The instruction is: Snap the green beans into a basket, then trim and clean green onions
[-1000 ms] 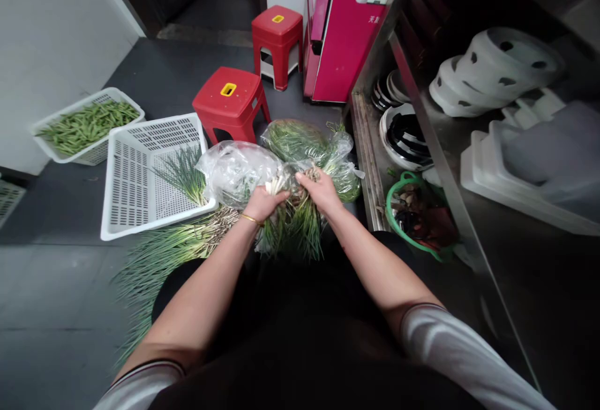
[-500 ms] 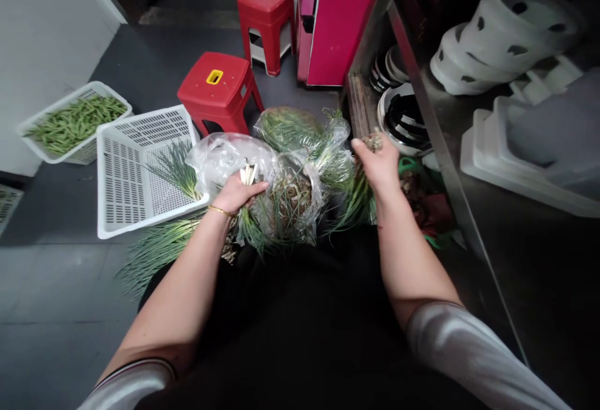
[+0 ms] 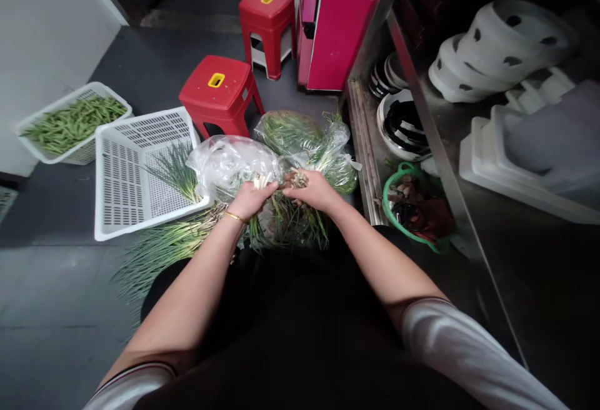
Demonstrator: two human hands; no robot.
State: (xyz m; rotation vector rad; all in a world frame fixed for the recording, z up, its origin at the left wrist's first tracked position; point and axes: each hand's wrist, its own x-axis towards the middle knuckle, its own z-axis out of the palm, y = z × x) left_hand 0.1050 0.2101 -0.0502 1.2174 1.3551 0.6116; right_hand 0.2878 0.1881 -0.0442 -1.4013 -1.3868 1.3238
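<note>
My left hand [image 3: 252, 199] is closed round a small bunch of green onions [image 3: 262, 181], white ends up and green tops hanging below. Close beside it, my right hand [image 3: 310, 190] grips another bunch of green onions [image 3: 299, 179] whose root ends look brown and untrimmed. Under and behind both hands lie clear plastic bags [image 3: 233, 159], one of them full of green onions [image 3: 291, 130]. A loose heap of green onions [image 3: 162, 250] rests on the floor to my left. More lie inside the white basket [image 3: 104, 179] at its near right corner.
A second white basket holds green beans [image 3: 77, 121]. Two red stools [image 3: 216, 94] stand beyond the bags. On the right are a metal shelf edge [image 3: 434, 135], a green-rimmed basket [image 3: 387, 200] with mixed items, stacked bowls [image 3: 403, 124] and white containers [image 3: 497, 54].
My right hand has swung left with its bunch, from beside the shelf to next to my left hand. My left hand has shifted slightly right, and the green-rimmed basket now shows more fully.
</note>
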